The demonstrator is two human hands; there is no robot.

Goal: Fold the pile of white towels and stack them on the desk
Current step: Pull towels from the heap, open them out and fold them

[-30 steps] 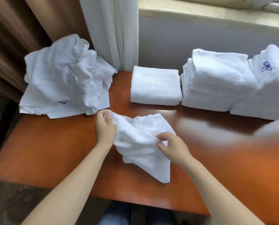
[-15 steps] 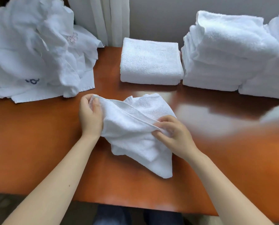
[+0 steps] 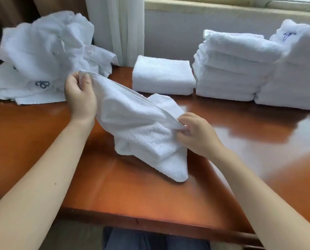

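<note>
Head view: towel (image 3: 138,127) lengthwise, upper-left to lower-right.

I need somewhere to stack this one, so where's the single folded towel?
Head view: the folded towel lies centre, at the far edge of the desk, left of the tall stack and right of the curtain.
</note>
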